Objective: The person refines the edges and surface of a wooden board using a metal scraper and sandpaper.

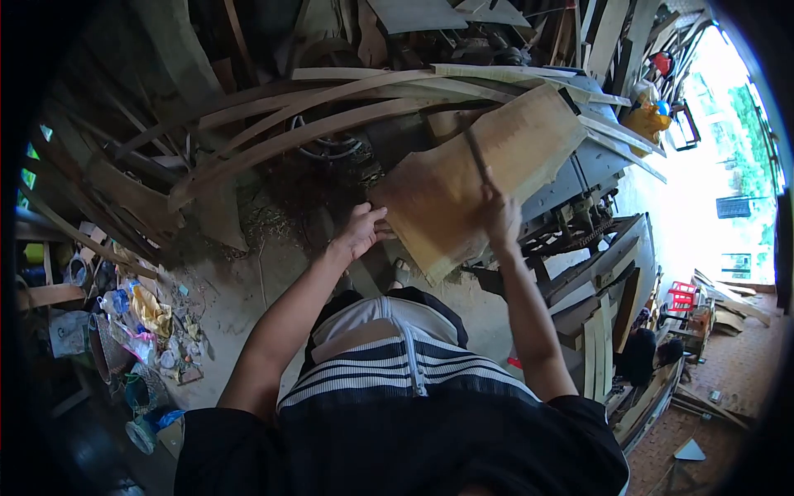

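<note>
A broad tan wooden board (pixel 521 136) with uneven edges lies slanting in front of me, its far end over a grey metal machine table (pixel 571 178). My left hand (pixel 361 231) is closed on the near left edge of the board, thumb on top and fingers partly hidden beneath. Above the middle of the board, my right hand (pixel 502 217) is closed around a long, thin dark bar (pixel 475 153), which points away from me. Blur on this hand hides some finger detail, and the exact kind of the bar cannot be made out.
Long curved wooden strips (pixel 306 124) stretch across behind the board. At lower left there is a heap of plastic bags and litter (pixel 149 318). Stacked planks (pixel 600 343) stand at right, near a person (pixel 645 355) and a red crate (pixel 681 296). Bright daylight enters from the right.
</note>
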Demonstrator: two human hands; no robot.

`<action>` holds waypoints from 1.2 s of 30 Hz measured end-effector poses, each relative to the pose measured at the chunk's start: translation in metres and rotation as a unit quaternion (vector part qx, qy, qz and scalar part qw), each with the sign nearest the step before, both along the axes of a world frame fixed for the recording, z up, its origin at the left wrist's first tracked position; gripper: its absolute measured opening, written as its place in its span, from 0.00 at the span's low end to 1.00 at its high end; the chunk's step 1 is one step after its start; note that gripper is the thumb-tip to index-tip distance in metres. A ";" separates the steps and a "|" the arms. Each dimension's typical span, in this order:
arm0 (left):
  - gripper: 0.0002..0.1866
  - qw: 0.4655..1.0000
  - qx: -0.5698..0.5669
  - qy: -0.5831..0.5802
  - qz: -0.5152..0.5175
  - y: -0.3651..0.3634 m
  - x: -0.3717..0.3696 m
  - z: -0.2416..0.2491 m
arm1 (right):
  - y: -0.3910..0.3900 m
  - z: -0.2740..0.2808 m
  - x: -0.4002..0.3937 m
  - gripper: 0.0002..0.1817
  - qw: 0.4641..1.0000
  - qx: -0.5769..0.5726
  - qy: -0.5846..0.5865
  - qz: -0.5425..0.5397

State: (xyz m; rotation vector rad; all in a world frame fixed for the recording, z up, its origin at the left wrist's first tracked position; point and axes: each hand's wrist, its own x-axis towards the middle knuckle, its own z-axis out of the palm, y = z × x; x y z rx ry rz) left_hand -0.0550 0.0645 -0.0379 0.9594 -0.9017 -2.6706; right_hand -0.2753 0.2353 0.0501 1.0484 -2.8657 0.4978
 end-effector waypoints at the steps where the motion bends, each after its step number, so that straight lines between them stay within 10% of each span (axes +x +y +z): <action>1: 0.10 1.000 0.007 0.018 -0.023 -0.002 0.001 -0.001 | 0.005 -0.002 0.018 0.27 0.998 -0.021 -0.026 0.061; 4: 0.10 0.999 -0.017 -0.004 -0.043 -0.003 -0.001 0.006 | 0.014 -0.008 0.067 0.32 0.977 0.004 -0.018 0.214; 9: 0.10 1.000 -0.011 0.005 -0.006 0.007 0.003 0.013 | -0.005 0.012 0.030 0.25 0.998 0.036 -0.027 0.046; 18: 0.10 1.000 -0.018 0.003 0.003 0.008 0.000 0.009 | -0.006 -0.018 0.066 0.25 0.986 -0.029 -0.054 0.155; 23: 0.10 1.000 -0.027 0.014 0.003 0.009 -0.002 0.011 | -0.012 -0.015 0.083 0.27 0.983 0.119 0.032 0.138; 26: 0.09 1.000 -0.030 0.002 0.004 0.008 -0.003 -0.003 | -0.005 -0.011 0.107 0.25 0.970 -0.023 -0.032 0.239; 34: 0.12 1.000 -0.028 0.007 0.002 0.013 -0.001 0.014 | -0.010 -0.029 0.081 0.30 0.981 0.100 0.027 0.165; 36: 0.12 1.000 -0.028 0.007 0.003 0.016 -0.003 0.017 | -0.005 -0.024 0.089 0.31 0.957 -0.057 0.001 0.284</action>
